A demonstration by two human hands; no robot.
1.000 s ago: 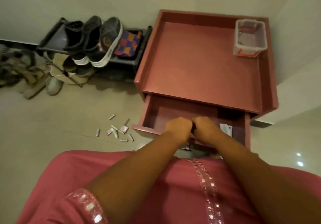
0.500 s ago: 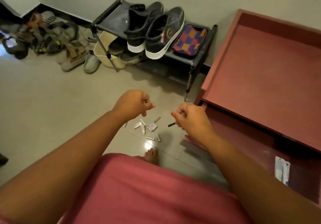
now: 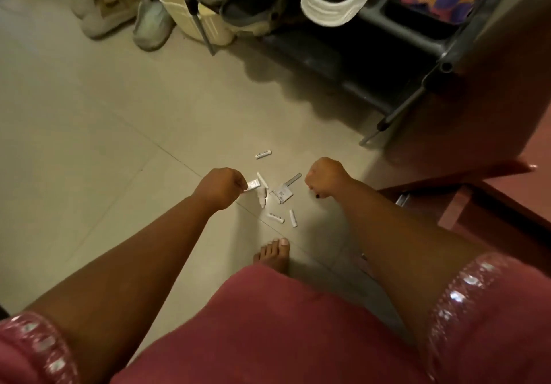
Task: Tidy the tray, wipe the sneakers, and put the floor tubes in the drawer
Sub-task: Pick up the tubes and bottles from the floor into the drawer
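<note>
Floor tubes (image 3: 269, 193): scattered, small | left hand (image 3: 222, 188): fingers curled, grasp unclear | right hand (image 3: 325, 178): fingers curled, empty? unclear | risk: tubes rolling under shoe rack (image 3: 417, 56).
</note>
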